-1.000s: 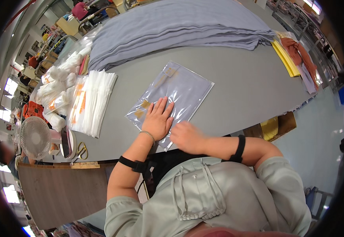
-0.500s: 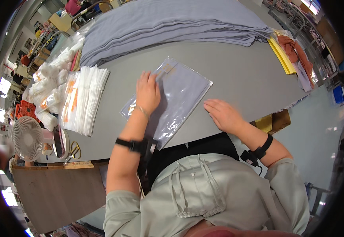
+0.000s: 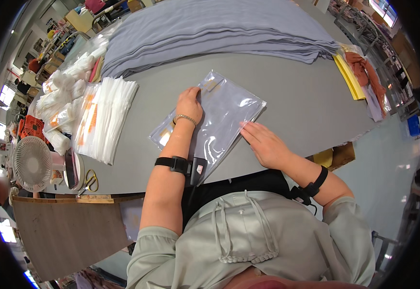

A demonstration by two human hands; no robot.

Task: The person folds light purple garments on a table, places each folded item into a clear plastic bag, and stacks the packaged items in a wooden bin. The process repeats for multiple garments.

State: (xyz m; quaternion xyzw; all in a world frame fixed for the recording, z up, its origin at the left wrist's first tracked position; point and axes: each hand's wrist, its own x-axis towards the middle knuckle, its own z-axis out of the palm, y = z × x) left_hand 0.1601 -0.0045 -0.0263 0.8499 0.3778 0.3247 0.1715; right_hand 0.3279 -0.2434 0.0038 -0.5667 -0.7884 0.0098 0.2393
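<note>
Clear plastic bag holding folded grey cloth, flat on our grey surface: our left hand and right hand press it, fingers spread, gripping nothing.

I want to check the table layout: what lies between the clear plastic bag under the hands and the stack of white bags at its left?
In the head view, only bare grey table lies between the clear plastic bag and the stack of white bags.

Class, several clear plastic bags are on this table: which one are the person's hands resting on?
The single filled bag lying flat mid-table, under both the left hand and right hand; the others sit stacked at left.
</note>
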